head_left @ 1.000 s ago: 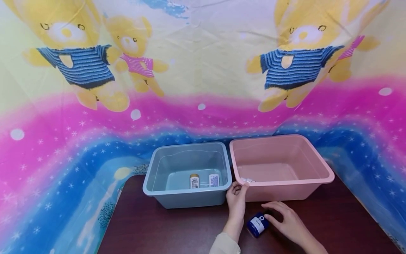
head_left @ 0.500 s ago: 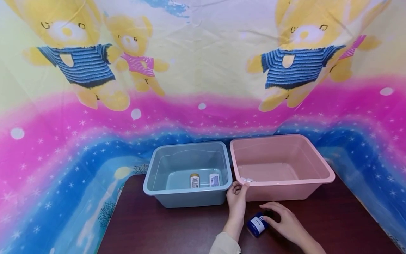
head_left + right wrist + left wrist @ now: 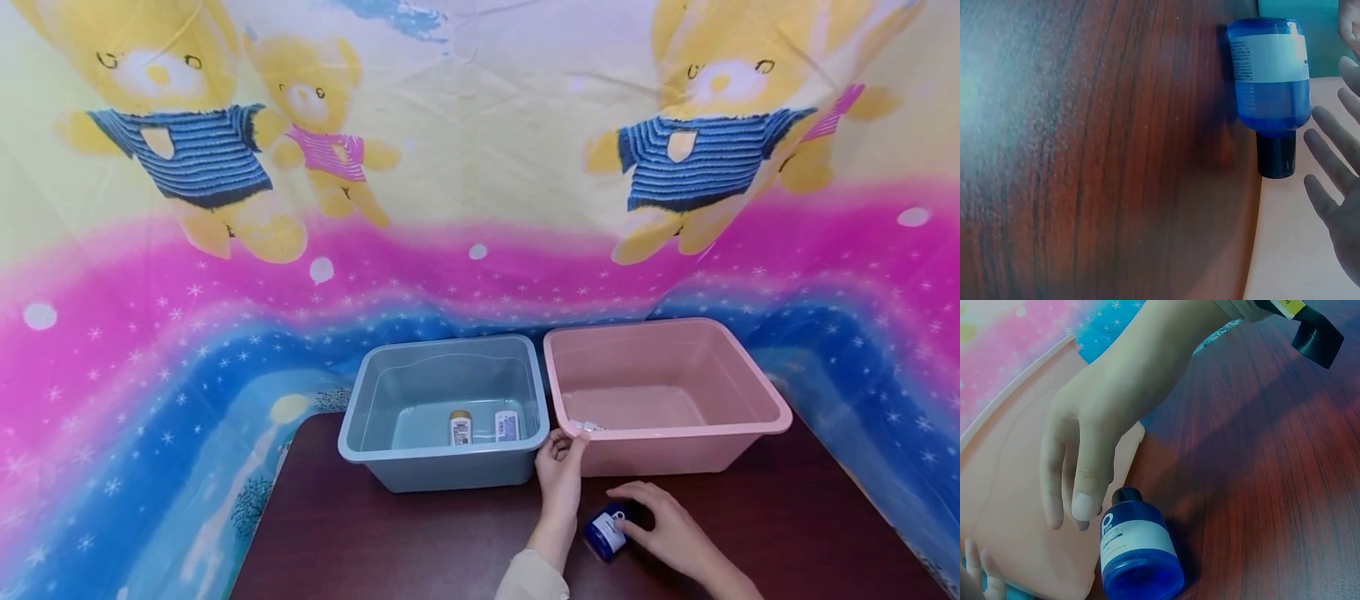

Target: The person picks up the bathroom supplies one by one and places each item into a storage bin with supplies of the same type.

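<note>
A dark blue bottle (image 3: pixel 606 532) with a white label and black cap (image 3: pixel 1127 494) lies on its side on the table. My right hand (image 3: pixel 671 529) hovers over its capped end, thumb beside the label. In the right wrist view, that hand's fingers (image 3: pixel 1322 156) spread straight, apart from the bottle. Loosely bent, my left hand (image 3: pixel 558 471) stays at the near left corner of the pink bin (image 3: pixel 675 457), where the thumb touches the rim; whether it bears on the bin I cannot tell. The left wrist view catches only some left fingers (image 3: pixel 994 584).
Left of the pink bin stands a blue-grey bin (image 3: pixel 450 471), holding a gold-capped white bottle (image 3: pixel 460 429) and another white labelled container (image 3: pixel 507 426). Something small and white (image 3: pixel 587 426) sits inside the pink bin. A bear-printed cloth (image 3: pixel 472 167) hangs behind the brown table (image 3: pixel 360 542).
My right hand has shifted slightly left, bringing its thumb over the bottle's label edge and its fingers above the cap. My left hand, the bottle and both bins have stayed put.
</note>
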Tool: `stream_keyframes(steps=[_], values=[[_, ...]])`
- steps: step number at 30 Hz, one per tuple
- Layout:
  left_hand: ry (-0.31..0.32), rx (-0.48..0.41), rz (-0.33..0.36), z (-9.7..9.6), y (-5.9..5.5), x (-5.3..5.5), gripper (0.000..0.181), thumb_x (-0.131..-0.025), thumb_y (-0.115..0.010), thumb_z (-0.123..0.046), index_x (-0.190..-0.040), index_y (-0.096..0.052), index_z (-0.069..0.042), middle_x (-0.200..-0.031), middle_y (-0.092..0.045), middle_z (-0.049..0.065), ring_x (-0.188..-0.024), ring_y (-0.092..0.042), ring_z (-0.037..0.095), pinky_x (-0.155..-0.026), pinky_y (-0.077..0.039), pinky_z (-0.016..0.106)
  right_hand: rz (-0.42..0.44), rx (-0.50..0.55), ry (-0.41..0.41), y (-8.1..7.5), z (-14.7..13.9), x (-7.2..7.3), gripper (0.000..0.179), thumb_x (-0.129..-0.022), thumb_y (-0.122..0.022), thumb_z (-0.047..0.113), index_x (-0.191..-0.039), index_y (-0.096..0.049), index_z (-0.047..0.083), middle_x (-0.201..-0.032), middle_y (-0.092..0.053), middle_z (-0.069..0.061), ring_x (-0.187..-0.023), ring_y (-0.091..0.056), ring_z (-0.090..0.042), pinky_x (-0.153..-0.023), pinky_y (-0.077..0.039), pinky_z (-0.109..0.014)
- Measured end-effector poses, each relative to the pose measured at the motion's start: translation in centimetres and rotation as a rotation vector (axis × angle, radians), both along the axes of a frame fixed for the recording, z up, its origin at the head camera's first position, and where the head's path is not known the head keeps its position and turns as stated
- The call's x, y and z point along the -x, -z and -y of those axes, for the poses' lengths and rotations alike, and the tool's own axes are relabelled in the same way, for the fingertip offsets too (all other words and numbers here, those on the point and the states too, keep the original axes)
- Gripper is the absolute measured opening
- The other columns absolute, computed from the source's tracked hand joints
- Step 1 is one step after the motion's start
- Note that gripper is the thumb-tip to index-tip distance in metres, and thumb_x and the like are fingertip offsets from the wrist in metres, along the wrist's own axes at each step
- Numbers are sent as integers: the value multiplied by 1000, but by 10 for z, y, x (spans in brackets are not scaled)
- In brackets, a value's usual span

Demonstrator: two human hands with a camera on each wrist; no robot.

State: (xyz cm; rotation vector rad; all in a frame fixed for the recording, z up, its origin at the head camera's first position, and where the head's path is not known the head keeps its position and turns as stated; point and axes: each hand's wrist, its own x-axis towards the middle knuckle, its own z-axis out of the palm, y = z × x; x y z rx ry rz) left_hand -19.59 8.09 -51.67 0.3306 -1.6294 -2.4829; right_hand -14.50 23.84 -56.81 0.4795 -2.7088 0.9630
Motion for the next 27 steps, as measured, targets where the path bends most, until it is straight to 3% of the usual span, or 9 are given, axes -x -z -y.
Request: stream_keyframes(steps=[13,22,27], values=[[1,-13,-14,0,1,1,19,-80,-73,-6,-95,-62,-2,-84,-58,2,-75,-52,11,-66,-44,17,-153,-9,-115,9,3,5,44,-67,-88,6,-107,-73,14,-106,-67,8,-98,-62,-14,-80,-52,-39],[2,-13,-12,0,2,1,21,-80,-74,-7,-96,-62,-2,-86,-58,3,-76,-52,12,-67,-44,17,-162,-60,-171,13,5,5,44,-68,-88,13,-109,-73,13,-108,-67,4,-99,-62,-17,-80,-51,-42],[6,-17,-16,0,2,1,21,-79,-74,-7,-96,-62,-1,-86,-59,2,-77,-52,11,-67,-45,17,-122,-71,-189,16,5,4,44,-70,-88,18,-111,-72,13,-109,-66,4,-100,-62,-16,-80,-51,-40]])
